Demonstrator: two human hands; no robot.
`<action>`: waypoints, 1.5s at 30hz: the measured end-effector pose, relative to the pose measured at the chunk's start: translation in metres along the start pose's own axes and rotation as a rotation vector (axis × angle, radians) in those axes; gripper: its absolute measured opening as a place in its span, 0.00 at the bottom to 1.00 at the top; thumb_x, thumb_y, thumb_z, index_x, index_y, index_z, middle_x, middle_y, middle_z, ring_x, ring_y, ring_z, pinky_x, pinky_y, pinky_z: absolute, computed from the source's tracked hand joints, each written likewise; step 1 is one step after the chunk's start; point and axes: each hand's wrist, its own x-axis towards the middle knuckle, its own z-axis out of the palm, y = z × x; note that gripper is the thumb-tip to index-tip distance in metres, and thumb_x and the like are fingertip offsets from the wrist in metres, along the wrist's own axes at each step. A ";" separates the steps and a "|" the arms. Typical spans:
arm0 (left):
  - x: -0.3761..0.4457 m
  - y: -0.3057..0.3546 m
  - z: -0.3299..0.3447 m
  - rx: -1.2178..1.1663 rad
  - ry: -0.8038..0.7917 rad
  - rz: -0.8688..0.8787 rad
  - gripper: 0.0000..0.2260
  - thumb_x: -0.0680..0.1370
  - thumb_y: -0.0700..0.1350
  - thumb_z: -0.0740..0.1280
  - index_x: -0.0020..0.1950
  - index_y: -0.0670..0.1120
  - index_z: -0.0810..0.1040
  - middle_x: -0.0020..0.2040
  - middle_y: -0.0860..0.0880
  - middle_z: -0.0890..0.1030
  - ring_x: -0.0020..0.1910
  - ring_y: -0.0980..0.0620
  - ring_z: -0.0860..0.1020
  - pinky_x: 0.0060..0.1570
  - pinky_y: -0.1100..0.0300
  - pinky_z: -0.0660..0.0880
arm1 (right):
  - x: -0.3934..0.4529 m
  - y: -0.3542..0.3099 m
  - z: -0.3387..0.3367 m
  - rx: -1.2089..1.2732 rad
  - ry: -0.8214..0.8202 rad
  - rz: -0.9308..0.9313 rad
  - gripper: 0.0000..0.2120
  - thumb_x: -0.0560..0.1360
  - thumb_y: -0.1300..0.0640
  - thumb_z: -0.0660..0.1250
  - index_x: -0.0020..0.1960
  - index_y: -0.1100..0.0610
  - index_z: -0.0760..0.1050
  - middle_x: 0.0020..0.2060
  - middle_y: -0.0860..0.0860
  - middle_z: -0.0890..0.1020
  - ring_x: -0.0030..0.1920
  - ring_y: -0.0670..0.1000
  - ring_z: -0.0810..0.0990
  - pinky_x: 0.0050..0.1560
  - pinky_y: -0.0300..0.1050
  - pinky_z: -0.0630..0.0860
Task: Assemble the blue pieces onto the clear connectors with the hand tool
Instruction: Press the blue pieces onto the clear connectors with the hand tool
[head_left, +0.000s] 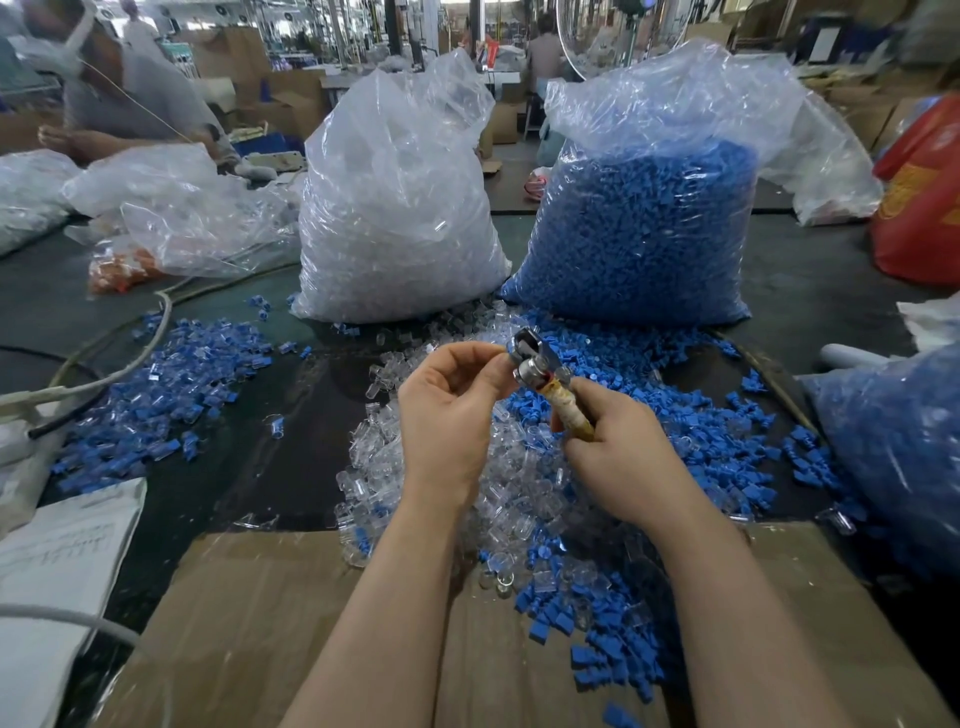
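The right hand (618, 447) grips the taped handle of the tool (545, 374), fingers curled round it. The left hand (447, 410) is at the tool's metal head, fingertips curled and pinched against it; whether they hold a piece cannot be told. Below the tool, loose clear connectors (395, 467) and blue pieces (727, 431) lie heaped on the table. Behind the tool stand a clear bag (395, 208), to the left, and a blue bag (649, 223), to the right. Cardboard (249, 623) lies nearer than the tool.
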 end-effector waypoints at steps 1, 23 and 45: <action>0.000 0.000 0.000 0.001 0.004 -0.008 0.02 0.75 0.33 0.71 0.46 0.38 0.81 0.39 0.44 0.83 0.36 0.56 0.81 0.40 0.66 0.77 | 0.000 0.000 0.000 -0.009 0.000 -0.001 0.08 0.69 0.64 0.62 0.42 0.51 0.70 0.32 0.52 0.76 0.32 0.55 0.73 0.31 0.50 0.69; 0.037 0.003 -0.115 -0.770 0.807 -0.522 0.13 0.83 0.35 0.59 0.68 0.37 0.72 0.59 0.44 0.80 0.58 0.49 0.80 0.59 0.59 0.77 | 0.000 0.020 -0.008 -0.619 0.233 0.393 0.05 0.76 0.56 0.63 0.49 0.54 0.67 0.38 0.50 0.70 0.33 0.54 0.69 0.35 0.47 0.64; 0.021 -0.005 -0.060 1.105 -0.067 -0.283 0.03 0.75 0.53 0.70 0.45 0.56 0.81 0.41 0.58 0.80 0.46 0.52 0.79 0.57 0.48 0.76 | 0.003 0.022 -0.002 -0.634 0.225 0.349 0.07 0.75 0.55 0.65 0.45 0.53 0.66 0.39 0.50 0.71 0.35 0.54 0.68 0.35 0.47 0.62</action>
